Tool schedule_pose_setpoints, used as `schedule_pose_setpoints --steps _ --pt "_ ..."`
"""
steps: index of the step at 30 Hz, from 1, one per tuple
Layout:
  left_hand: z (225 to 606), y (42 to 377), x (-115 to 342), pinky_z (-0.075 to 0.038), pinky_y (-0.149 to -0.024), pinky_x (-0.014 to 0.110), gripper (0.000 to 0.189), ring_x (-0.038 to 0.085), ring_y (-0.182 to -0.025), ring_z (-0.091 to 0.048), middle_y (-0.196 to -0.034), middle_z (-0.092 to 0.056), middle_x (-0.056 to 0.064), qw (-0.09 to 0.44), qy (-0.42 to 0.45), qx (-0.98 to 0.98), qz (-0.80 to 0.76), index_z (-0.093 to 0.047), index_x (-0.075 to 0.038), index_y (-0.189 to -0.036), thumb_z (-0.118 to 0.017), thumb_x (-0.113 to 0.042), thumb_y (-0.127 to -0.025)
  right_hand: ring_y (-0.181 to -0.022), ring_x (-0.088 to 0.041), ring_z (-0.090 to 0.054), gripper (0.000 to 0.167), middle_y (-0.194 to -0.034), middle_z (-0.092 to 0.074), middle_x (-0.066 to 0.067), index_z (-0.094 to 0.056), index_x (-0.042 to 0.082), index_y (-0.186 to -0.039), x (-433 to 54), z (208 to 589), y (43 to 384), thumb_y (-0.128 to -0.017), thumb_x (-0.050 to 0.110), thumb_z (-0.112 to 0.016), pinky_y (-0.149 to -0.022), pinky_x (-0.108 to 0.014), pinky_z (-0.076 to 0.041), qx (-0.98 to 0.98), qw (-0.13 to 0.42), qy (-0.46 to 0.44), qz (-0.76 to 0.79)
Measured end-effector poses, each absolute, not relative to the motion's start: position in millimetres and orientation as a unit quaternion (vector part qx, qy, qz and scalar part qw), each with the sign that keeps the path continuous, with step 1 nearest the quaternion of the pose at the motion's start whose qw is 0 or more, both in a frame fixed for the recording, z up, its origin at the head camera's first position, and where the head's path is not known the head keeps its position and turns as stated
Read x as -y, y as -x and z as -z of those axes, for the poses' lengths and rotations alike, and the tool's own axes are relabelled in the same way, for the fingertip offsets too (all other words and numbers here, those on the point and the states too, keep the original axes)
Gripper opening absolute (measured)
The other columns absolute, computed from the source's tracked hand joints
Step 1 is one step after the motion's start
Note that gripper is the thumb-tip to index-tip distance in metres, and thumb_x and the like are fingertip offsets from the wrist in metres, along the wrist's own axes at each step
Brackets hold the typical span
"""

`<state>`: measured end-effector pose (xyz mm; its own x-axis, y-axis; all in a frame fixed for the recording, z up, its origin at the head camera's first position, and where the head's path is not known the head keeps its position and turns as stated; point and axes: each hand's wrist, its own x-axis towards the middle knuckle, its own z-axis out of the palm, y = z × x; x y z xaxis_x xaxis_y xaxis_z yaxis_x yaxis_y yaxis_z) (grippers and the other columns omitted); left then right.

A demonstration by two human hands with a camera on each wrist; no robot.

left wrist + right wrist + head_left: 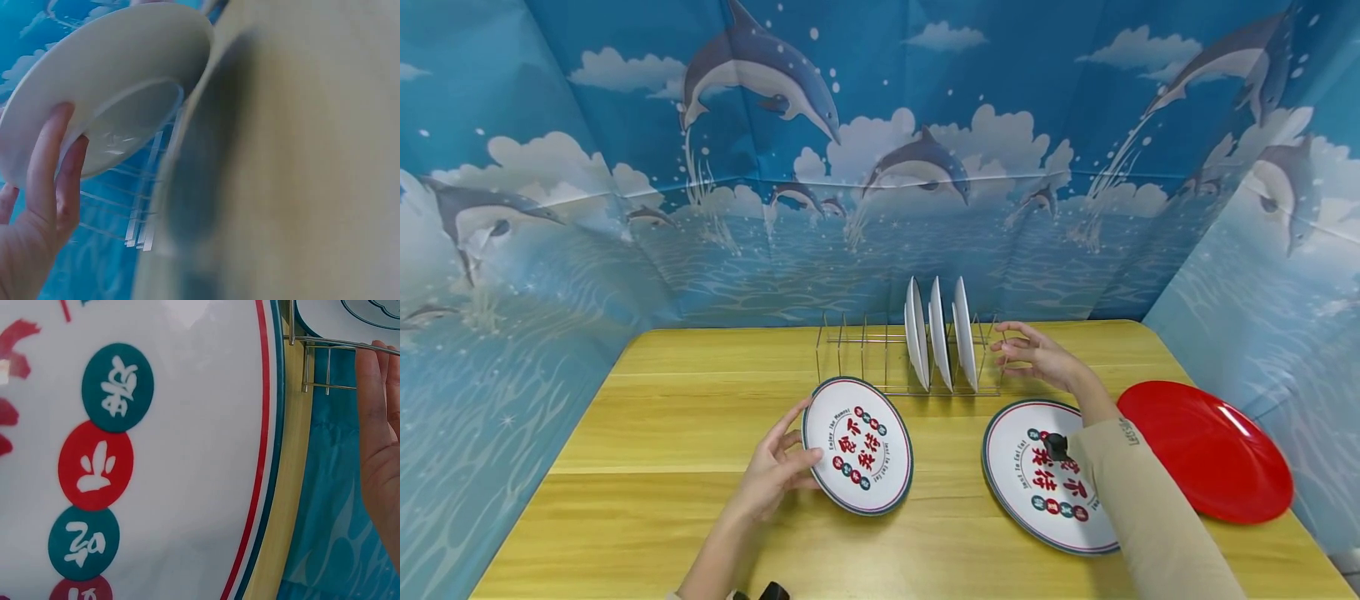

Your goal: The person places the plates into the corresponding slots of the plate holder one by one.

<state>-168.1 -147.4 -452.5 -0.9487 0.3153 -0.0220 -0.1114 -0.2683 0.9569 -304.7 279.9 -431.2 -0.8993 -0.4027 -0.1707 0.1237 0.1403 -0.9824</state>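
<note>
Six plates (857,446) are showing: two printed, one red, three edge-on. Two hands (772,469), one wire rack (886,358) and one desk (662,433) are appearing.

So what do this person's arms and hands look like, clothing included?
Left hand and right hand are both ungloved. The right arm wears a beige sleeve with small dark lettering near the cuff. A small black device shows at the right wrist.
</note>
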Motion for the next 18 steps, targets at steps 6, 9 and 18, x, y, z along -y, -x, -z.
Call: schedule_pose_setpoints --steps 6,9,18 --pt "422.1 174.1 158.1 -0.053 -0.068 0.052 0.073 0.023 -0.087 -0.064 -0.112 -0.043 0.017 0.101 -0.098 -0.616 -0.775 -0.027 -0.019 -0.144 -0.060 0.004 -0.083 -0.112 -0.034 -0.049 0.036 -0.120 -0.049 -0.010 -0.037 0.022 -0.128 -279.7 431.5 305.1 -0.095 0.017 -0.050 -0.096 -0.047 -0.043 -0.727 0.203 0.097 0.649" --pt "407.6 178.0 160.7 -0.055 -0.066 0.048 0.073 0.020 -0.087 -0.063 -0.109 -0.043 0.016 0.085 -0.110 -0.633 -0.761 -0.027 -0.019 -0.144 -0.061 0.003 -0.083 -0.111 -0.032 -0.050 0.038 -0.120 -0.049 -0.009 -0.035 0.019 -0.131 -279.7 431.7 305.3 -0.095 0.019 -0.049 -0.097 -0.047 -0.042 -0.728 0.203 0.097 0.648" --pt "371.5 194.7 154.8 -0.056 -0.064 0.043 0.073 0.019 -0.087 -0.062 -0.108 -0.043 0.015 0.050 -0.130 -0.645 -0.751 -0.030 -0.024 -0.143 -0.062 0.003 -0.083 -0.111 -0.031 -0.050 0.034 -0.124 -0.046 -0.013 -0.037 0.024 -0.127 -279.9 431.8 304.9 -0.096 0.021 -0.049 -0.099 -0.049 -0.040 -0.730 0.205 0.090 0.646"
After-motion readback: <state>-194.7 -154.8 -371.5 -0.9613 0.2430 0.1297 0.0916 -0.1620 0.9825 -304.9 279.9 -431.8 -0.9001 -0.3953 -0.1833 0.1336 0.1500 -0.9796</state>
